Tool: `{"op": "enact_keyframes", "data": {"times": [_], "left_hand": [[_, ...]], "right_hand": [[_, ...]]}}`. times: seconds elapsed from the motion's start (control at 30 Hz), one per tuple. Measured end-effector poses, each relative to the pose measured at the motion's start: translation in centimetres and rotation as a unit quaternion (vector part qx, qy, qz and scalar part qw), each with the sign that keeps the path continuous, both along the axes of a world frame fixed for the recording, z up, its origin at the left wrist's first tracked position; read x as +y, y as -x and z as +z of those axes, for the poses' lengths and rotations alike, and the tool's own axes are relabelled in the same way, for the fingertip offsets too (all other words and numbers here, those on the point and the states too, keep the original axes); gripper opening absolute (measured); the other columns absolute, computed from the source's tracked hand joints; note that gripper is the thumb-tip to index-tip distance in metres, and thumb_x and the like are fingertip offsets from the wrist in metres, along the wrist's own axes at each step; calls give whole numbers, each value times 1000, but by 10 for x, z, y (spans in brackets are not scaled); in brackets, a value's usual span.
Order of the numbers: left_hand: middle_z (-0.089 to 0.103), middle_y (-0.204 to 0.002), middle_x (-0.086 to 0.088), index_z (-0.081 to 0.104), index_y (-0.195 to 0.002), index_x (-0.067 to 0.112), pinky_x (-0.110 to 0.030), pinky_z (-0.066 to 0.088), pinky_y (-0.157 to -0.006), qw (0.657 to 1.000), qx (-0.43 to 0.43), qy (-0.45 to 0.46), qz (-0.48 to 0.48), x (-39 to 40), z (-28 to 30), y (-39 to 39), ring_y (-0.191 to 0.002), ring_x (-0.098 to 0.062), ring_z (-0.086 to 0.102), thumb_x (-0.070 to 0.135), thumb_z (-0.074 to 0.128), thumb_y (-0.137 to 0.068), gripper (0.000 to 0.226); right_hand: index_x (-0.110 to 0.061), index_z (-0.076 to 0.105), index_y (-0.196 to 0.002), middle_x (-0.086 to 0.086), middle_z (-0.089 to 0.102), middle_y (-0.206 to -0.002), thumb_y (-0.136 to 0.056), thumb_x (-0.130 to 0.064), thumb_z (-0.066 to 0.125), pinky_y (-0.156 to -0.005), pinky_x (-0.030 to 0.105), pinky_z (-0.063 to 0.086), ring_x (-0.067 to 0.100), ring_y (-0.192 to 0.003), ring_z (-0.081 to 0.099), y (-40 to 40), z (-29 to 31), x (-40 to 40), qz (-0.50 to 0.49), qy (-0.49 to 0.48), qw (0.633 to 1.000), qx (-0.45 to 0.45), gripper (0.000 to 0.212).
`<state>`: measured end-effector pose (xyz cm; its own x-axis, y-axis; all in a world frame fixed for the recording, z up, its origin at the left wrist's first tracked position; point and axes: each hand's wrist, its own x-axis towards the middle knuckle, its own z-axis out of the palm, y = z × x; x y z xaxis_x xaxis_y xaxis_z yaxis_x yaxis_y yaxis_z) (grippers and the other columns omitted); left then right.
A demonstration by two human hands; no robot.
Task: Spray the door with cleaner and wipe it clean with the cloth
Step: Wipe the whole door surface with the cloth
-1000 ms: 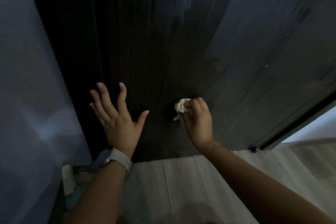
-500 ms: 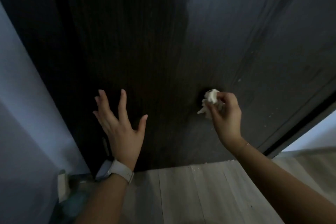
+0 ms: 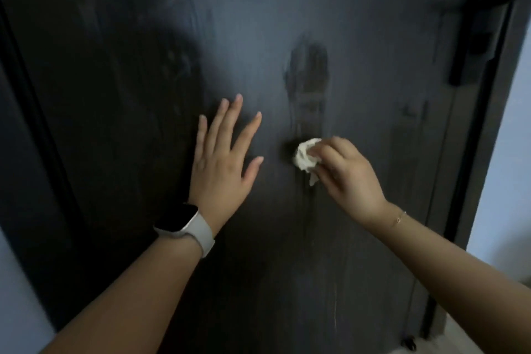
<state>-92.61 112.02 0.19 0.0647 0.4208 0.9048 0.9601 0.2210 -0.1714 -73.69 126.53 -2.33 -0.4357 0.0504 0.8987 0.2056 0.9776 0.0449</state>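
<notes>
Dark wood-grain door (image 3: 287,23): fills nearly the whole view, its matt face hazed with pale smears and streaks; a darker, hand-shaped wiped patch sits at about 1 o'clock from the picture's centre.
Left hand (image 3: 219,164): spread wide, fingers straight and fanned, thumb out toward 3 o'clock; it holds nothing. Whether the palm lies flat on the door or hovers just off it cannot be told.
Right hand (image 3: 349,178): fingers curled, clenched round a crumpled white cloth (image 3: 306,156), and holding it against the door's face.
Cloth position: bunched into a small wad at the fingertips, at 9 o'clock from the right hand and 3 o'clock from the left hand's thumb, just below the dark wiped patch; a loose corner hangs toward 6 o'clock.
Gap between hands: near each other, not touching.
White-strapped smartwatch with black screen (image 3: 184,224): on the left wrist.
Thin gold chain bracelet (image 3: 399,218): on the right wrist.
Black door frame edge (image 3: 482,123): runs down the view at 3 o'clock, with a pale wall (image 3: 511,152) beyond it.
Pale floor (image 3: 448,339): a small wedge at 5 o'clock.
Spray cleaner: not seen in this view.
</notes>
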Motion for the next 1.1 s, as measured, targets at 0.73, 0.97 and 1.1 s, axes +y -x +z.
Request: {"op": "enact_keyframes", "data": {"times": [0.73,0.97,1.1], "left_hand": [[8,-165,-11,18,-157,24,-50,2,-123,980,95,-49,168,54,61,20,-152,-29,4,41,34,-104,58],[10,-165,-12,21,-157,22,-51,5,-122,980,104,-62,160,56,59,21,-152,-30,7,41,32,-104,57],[11,-164,-12,22,-157,22,-51,7,-122,979,110,-52,164,57,62,21,-152,-30,8,41,32,-105,57]], "right_hand": [[-12,62,-118,1,53,-108,-89,-8,52,-75,34,48,20,-89,53,3,-54,73,49,29,998,-3,31],[-1,69,-97,5,53,-94,-88,-3,61,-75,29,46,24,-84,56,-4,71,88,31,9,997,77,12],[2,66,-90,1,44,-84,-86,-1,73,-67,25,41,19,-71,48,1,120,93,8,48,985,163,8]]}}
